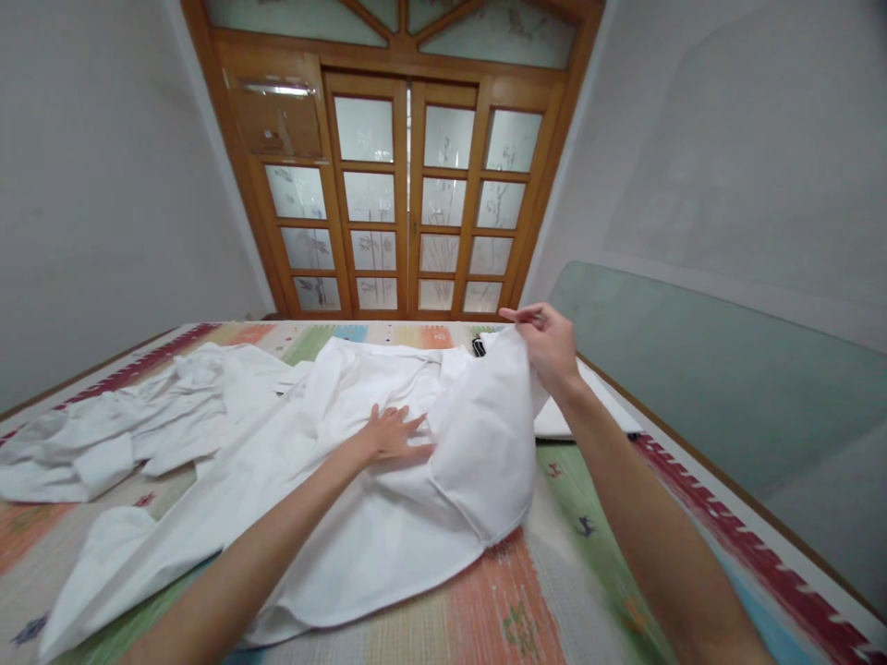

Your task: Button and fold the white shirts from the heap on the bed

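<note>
A white long-sleeved shirt [277, 471] lies across the patterned cloth, one sleeve stretching toward the lower left. My left hand [398, 436] rests on the middle of it, palm down with fingers spread. At the right, my right hand [547, 346] pinches an edge of the shirt between thumb and fingers. That part is lifted and hangs down from the hand in a curved fold. Part of the shirt's far side is bunched and creased. A small black-and-white striped piece [479, 346] shows beside the raised cloth; what it belongs to is hidden.
Another crumpled white garment [159, 416] lies at the left. A flat white item [589, 406] is partly hidden behind my right forearm. The colourful patterned cloth [533, 610] covers the surface below. A pale green panel [727, 369] stands along the right; wooden glazed doors [408, 185] are beyond.
</note>
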`<action>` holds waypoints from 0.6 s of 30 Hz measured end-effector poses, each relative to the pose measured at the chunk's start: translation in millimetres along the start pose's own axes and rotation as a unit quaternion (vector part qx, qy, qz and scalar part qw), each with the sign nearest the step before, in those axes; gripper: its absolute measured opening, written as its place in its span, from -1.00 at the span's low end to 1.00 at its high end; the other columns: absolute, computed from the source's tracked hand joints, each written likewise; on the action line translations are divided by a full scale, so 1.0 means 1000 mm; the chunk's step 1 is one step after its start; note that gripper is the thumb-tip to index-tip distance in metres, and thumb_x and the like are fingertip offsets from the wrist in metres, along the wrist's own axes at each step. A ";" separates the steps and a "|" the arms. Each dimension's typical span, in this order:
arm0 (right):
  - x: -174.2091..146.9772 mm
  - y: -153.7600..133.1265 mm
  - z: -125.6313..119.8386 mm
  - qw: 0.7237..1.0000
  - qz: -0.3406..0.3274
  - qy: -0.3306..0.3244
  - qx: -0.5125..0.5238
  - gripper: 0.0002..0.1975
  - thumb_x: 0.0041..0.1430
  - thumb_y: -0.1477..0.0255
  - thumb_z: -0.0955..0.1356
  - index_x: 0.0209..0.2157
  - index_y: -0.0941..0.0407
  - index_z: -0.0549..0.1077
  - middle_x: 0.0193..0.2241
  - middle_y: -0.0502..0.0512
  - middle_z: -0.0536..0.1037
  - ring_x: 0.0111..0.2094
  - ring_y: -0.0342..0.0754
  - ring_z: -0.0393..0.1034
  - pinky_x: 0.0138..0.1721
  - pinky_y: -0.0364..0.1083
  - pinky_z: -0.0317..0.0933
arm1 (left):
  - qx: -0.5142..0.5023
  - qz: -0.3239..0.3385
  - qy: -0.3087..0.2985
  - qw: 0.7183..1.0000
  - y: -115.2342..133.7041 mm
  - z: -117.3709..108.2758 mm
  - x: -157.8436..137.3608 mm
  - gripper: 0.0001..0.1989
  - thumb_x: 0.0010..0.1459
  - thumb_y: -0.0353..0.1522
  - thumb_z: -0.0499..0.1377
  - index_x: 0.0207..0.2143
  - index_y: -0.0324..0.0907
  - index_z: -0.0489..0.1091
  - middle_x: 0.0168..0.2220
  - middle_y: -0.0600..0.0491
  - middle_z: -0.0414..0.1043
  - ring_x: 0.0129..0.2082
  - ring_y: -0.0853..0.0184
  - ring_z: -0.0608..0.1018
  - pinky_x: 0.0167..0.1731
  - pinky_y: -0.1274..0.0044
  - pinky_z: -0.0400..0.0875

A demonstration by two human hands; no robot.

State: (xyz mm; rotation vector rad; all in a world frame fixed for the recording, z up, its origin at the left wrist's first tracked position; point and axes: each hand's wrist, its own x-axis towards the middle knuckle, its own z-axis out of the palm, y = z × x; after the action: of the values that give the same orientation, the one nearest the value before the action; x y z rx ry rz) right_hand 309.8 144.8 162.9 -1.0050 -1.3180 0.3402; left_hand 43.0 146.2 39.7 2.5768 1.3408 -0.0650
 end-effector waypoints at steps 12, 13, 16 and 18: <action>-0.172 -0.016 0.106 0.751 -0.186 -0.627 -0.095 -0.74 -0.29 0.67 0.37 -0.54 0.02 0.37 -0.39 -0.10 0.51 -0.48 -0.13 0.36 -0.49 -0.19 0.18 | -0.414 -0.098 0.149 0.893 0.002 -0.032 0.043 -0.51 0.16 -0.03 -0.04 -0.21 -0.22 0.44 -0.24 -0.09 0.59 -0.33 0.19 0.61 -0.40 0.47 0.43; -0.182 -0.017 0.108 0.718 -0.194 -0.659 -0.110 -0.76 -0.28 0.62 0.41 -0.57 0.02 0.36 -0.40 -0.12 0.51 -0.53 -0.15 0.33 -0.56 -0.18 0.12 | -0.388 -0.108 0.152 0.903 0.006 -0.030 0.046 -0.51 0.10 0.01 0.03 -0.23 -0.21 0.43 -0.18 -0.12 0.57 -0.26 0.16 0.61 -0.36 0.47 0.43; -0.201 -0.022 0.110 0.668 -0.231 -0.691 -0.148 -0.76 -0.30 0.55 0.48 -0.59 0.04 0.36 -0.38 -0.10 0.53 -0.60 -0.19 0.26 -0.66 -0.16 0.01 | -0.289 -0.148 0.205 0.923 0.015 -0.017 0.057 -0.54 -0.07 -0.04 0.25 -0.23 -0.18 0.38 -0.03 -0.20 0.51 0.00 0.05 0.52 -0.14 0.44 0.38; -0.203 -0.025 0.106 0.677 -0.242 -0.676 -0.161 -0.75 -0.30 0.56 0.49 -0.56 0.03 0.38 -0.31 -0.12 0.54 -0.59 -0.21 0.27 -0.63 -0.18 0.03 | -0.306 -0.167 0.237 0.907 0.015 -0.008 0.065 -0.64 -0.12 -0.15 0.31 -0.31 -0.15 0.36 -0.09 -0.18 0.53 0.03 0.03 0.50 -0.07 0.42 0.33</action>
State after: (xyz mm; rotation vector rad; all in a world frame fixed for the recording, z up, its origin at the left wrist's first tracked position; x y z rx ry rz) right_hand 149.6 29.1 44.2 -0.5138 -3.0252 0.4601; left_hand 91.9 191.8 40.3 1.8681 1.6160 0.8361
